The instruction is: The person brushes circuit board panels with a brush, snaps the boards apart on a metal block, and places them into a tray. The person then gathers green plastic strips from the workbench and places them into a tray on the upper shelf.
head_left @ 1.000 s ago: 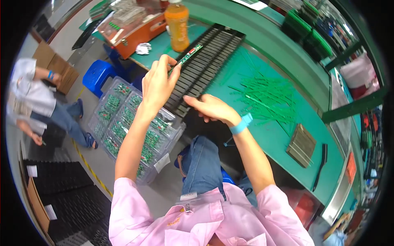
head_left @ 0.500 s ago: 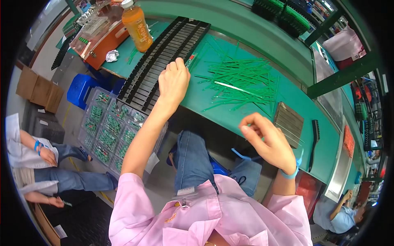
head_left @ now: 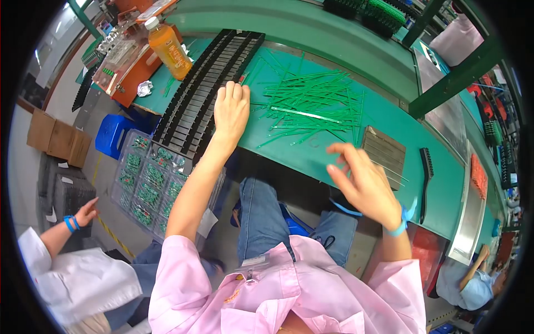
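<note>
My left hand [head_left: 232, 113] is closed, knuckles up, at the right edge of a long black slotted rack [head_left: 214, 83]. Its fingertips are hidden, so I cannot make out what they hold. A small red bit shows just beyond the knuckles. My right hand [head_left: 367, 183] hovers over the bench's front edge, thumb and index finger apart, with nothing seen between them. Between the hands and farther back lies a loose pile of thin green strips [head_left: 311, 103], one with a pale, shiny face. Close beyond my right hand is a brown-grey block [head_left: 384, 156] with thin wires on it.
A black brush [head_left: 426, 183] lies to the right on the green bench [head_left: 300, 158]. An orange drink bottle [head_left: 169, 50] stands behind the rack. Below left is a clear compartment tray [head_left: 146, 183] of small green parts. Another person [head_left: 83, 273] is at lower left.
The view has shifted slightly. My left hand stays closed beside the rack; my right hand stays apart from the bench items. The person at lower left has moved, one arm now raised.
</note>
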### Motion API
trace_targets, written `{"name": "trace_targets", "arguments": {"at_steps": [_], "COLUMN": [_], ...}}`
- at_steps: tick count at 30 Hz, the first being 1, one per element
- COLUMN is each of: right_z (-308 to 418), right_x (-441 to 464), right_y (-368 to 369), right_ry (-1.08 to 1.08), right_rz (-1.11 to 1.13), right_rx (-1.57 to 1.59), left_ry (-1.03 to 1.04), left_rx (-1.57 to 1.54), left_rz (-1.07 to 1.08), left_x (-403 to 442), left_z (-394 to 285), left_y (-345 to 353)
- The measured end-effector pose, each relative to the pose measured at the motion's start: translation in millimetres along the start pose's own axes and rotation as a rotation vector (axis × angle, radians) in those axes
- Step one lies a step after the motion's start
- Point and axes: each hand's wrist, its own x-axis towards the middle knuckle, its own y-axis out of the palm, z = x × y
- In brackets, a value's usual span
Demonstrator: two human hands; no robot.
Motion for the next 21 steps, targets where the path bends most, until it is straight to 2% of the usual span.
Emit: {"name": "trace_targets", "arguments": {"at_steps": [1, 2, 4, 6, 10, 14, 15, 19, 21], "right_z": [-9, -20, -46, -68, -97, -112, -111, -101, -111], "right_x": [8, 16, 33, 50, 77, 87, 89, 90, 98], "right_y": [6, 13, 29, 39, 38, 33, 29, 2, 2], "right_ry": [-0.037, -0.035, -0.269, -0.249, -0.189, -0.279, -0.271, 0.21, 0.249], "right_rz": [-0.041, -0.043, -0.196, -0.165, -0.127, -0.111, -0.109, -0.147, -0.128], "right_rx": [-0.152, -0.153, -0.439, -0.541, -0.637, -0.55, -0.553, -0.553, -0.55], "left_ry": [-0.02, -0.04, -0.08, -0.11, -0.207, -0.256, -0.254, -0.244, -0.274], "left_rx": [-0.025, -0.049, -0.099, -0.17, -0.377, -0.744, -0.752, -0.718, -0.721], "left_rz": [0.015, 0.029, 0.059, 0.067, 0.089, 0.196, 0.196, 0.243, 0.281], "left_x": [-2, -4, -6, -7, -4, 7, 9, 17, 26], "left_z": [-2, -4, -8, -10, -13, -18, -17, -13, -17], "left_y": [2, 4, 7, 5, -2, -2, 0, 11, 20]}}
